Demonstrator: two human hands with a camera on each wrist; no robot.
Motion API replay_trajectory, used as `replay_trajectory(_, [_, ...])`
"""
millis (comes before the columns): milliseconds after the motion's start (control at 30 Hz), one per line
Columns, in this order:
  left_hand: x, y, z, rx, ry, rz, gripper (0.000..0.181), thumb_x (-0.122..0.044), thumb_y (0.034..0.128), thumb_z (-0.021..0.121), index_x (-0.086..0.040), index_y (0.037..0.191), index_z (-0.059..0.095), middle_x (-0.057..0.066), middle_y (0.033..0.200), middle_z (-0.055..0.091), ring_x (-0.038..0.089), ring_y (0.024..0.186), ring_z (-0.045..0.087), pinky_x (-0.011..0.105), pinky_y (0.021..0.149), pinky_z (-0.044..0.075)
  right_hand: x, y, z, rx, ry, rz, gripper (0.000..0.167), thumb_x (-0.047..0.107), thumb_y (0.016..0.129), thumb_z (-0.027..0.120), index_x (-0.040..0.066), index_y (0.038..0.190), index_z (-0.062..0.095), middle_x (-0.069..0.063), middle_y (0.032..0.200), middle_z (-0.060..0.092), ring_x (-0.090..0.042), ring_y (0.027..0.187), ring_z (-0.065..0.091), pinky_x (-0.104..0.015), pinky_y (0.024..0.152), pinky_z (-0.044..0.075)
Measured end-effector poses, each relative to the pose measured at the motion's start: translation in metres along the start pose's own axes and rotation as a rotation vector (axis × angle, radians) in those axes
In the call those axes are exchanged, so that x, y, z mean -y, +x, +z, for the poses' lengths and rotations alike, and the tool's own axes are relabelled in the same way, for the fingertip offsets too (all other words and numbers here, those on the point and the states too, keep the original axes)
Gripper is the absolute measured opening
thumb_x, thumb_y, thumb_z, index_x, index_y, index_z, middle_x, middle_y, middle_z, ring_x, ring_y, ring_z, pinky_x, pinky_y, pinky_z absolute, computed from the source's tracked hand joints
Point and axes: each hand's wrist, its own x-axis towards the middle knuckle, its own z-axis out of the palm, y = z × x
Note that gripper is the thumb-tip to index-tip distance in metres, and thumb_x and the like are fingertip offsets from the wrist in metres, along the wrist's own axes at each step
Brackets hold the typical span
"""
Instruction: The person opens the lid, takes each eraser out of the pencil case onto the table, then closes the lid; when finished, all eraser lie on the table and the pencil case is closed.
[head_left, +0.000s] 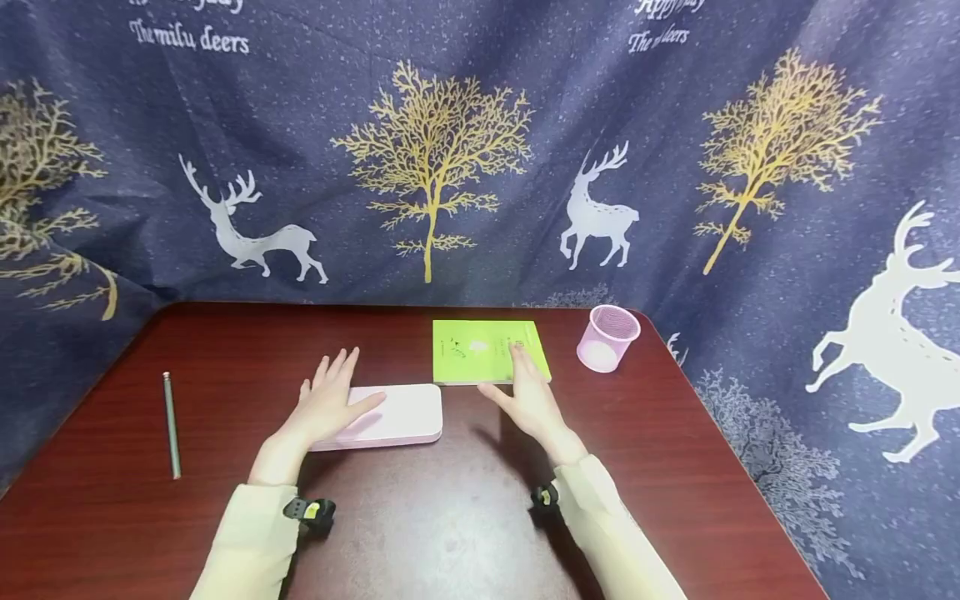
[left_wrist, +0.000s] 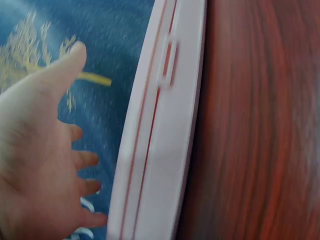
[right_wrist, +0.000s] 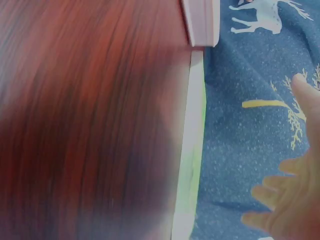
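My left hand (head_left: 322, 410) hovers over the left part of a flat pale pink case (head_left: 408, 410), its fingers spread and holding nothing. The left wrist view shows the case's long side (left_wrist: 172, 135) with a small raised catch, and the thumb and fingers apart from it. To the right, my right hand (head_left: 531, 404) reaches over the lower right of a bright green book (head_left: 472, 350), fingers extended and grasping nothing. In the right wrist view the book's page edge (right_wrist: 188, 150) lies beside that hand, whose fingers (right_wrist: 280, 185) are loosely bent.
A dark green pencil or pen (head_left: 172, 425) lies at the left of the reddish-brown table (head_left: 420, 533). A pink mesh cup (head_left: 607, 337) stands near the far right corner. Behind the table hangs a blue cloth (head_left: 480, 50) printed with deer and trees.
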Motion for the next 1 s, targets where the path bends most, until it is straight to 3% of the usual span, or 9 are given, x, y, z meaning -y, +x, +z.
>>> replay_trajectory(133, [0.019, -0.003, -0.005, 0.024, -0.131, 0.004, 0.104, -0.053, 0.0849, 0.066, 0.004, 0.154, 0.012, 0.032, 0.157, 0.016, 0.053, 0.144, 0.012, 0.073, 0.112, 0.015, 0.005, 0.004, 0.006, 0.038, 0.173, -0.032, 0.086, 0.037, 0.088, 0.070, -0.003, 0.150, 0.028, -0.023, 0.154, 0.034, -0.036, 0.144, 0.030, -0.051, 0.120, 0.024])
replay_trajectory(333, [0.045, -0.014, -0.009, 0.088, -0.440, 0.002, 0.110, -0.035, 0.0792, 0.079, -0.001, 0.155, 0.008, 0.030, 0.158, 0.013, 0.053, 0.143, 0.015, 0.069, 0.113, 0.019, 0.013, 0.006, 0.015, 0.096, 0.430, -0.123, 0.078, 0.015, 0.082, 0.078, -0.006, 0.144, 0.036, -0.026, 0.145, 0.044, -0.039, 0.134, 0.044, -0.054, 0.111, 0.037])
replay_trajectory(433, [0.057, -0.018, -0.006, 0.094, -0.572, 0.031, 0.106, -0.024, 0.0795, 0.079, -0.001, 0.155, 0.009, 0.029, 0.158, 0.016, 0.051, 0.145, 0.013, 0.070, 0.112, 0.015, 0.016, 0.010, 0.022, 0.144, 0.499, -0.141, 0.076, 0.010, 0.080, 0.080, -0.006, 0.142, 0.039, -0.028, 0.143, 0.046, -0.039, 0.131, 0.047, -0.052, 0.110, 0.040])
replay_trajectory(600, [0.071, -0.023, 0.002, 0.087, -0.751, 0.060, 0.100, -0.009, 0.0803, 0.075, 0.001, 0.154, 0.009, 0.028, 0.158, 0.017, 0.048, 0.145, 0.009, 0.068, 0.115, 0.008, 0.019, 0.014, 0.034, 0.220, 0.515, -0.155, 0.079, 0.007, 0.076, 0.082, -0.007, 0.141, 0.040, -0.026, 0.144, 0.046, -0.039, 0.132, 0.047, -0.049, 0.112, 0.039])
replay_trajectory(700, [0.077, -0.026, 0.006, 0.094, -0.806, 0.059, 0.098, -0.005, 0.0793, 0.075, 0.001, 0.154, 0.012, 0.027, 0.159, 0.018, 0.046, 0.146, 0.010, 0.035, 0.123, 0.018, 0.020, 0.014, 0.040, 0.261, 0.493, -0.138, 0.083, 0.007, 0.074, 0.084, -0.009, 0.142, 0.039, -0.026, 0.144, 0.046, -0.038, 0.132, 0.047, -0.047, 0.112, 0.039])
replay_trajectory(800, [0.080, -0.029, 0.006, 0.116, -0.838, 0.066, 0.100, -0.003, 0.0770, 0.077, 0.002, 0.154, 0.013, 0.026, 0.159, 0.016, 0.046, 0.144, 0.012, 0.005, 0.104, 0.029, 0.021, 0.013, 0.045, 0.305, 0.485, -0.107, 0.087, 0.008, 0.073, 0.085, -0.008, 0.143, 0.037, -0.026, 0.144, 0.046, -0.038, 0.132, 0.048, -0.045, 0.113, 0.038])
replay_trajectory(867, [0.082, -0.031, 0.005, 0.129, -0.848, 0.073, 0.103, -0.001, 0.0749, 0.078, 0.002, 0.154, 0.012, 0.026, 0.159, 0.015, 0.048, 0.144, 0.013, -0.002, 0.092, 0.030, 0.024, 0.013, 0.048, 0.338, 0.502, -0.093, 0.089, 0.006, 0.073, 0.085, -0.008, 0.145, 0.034, -0.026, 0.146, 0.045, -0.038, 0.133, 0.047, -0.044, 0.114, 0.037])
replay_trajectory(1000, [0.087, -0.034, 0.003, 0.147, -0.855, 0.083, 0.106, 0.001, 0.0727, 0.080, 0.003, 0.154, 0.012, 0.027, 0.160, 0.015, 0.030, 0.145, 0.024, -0.001, 0.093, 0.032, 0.030, 0.012, 0.054, 0.396, 0.516, -0.090, 0.093, 0.005, 0.072, 0.085, -0.007, 0.147, 0.031, -0.024, 0.149, 0.043, -0.036, 0.137, 0.043, -0.044, 0.117, 0.034])
